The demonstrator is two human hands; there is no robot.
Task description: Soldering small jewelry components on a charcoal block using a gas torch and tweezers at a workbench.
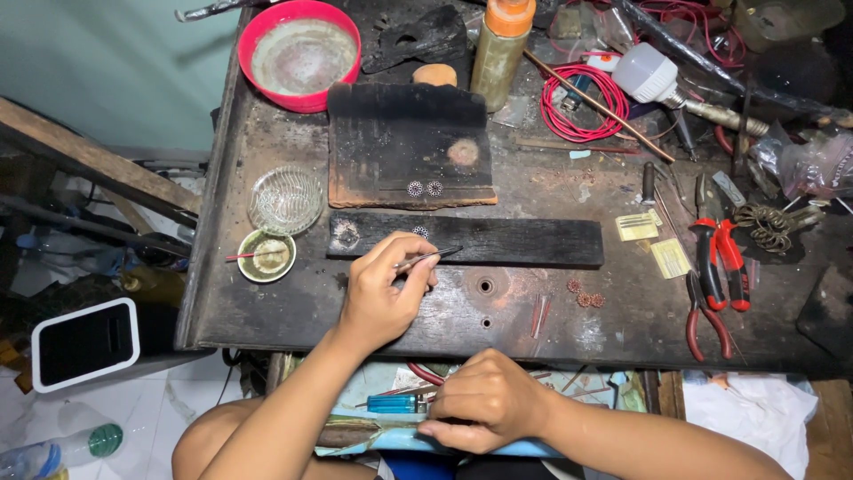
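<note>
1. The left hand (380, 289), at centre frame, reaches forward over the table (267, 311), its fingers clamped on slim tweezers (426, 259) that point right over a charred wooden block (515, 240).
2. The right hand (484, 400), bottom centre, is curled below the table edge, its fingers together beside a blue lighter (397, 404).

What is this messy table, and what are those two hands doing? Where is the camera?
The camera sits on a person's head and looks down, so you see their own two hands. The left hand holds thin tweezers over a long burnt wooden block. The right hand is lower, by the edge of the dark workbench, near a blue lighter. On the bench lie red-handled pliers, a red bowl, a glass dish, a coil of red wire and tiny round metal flowers.
</note>
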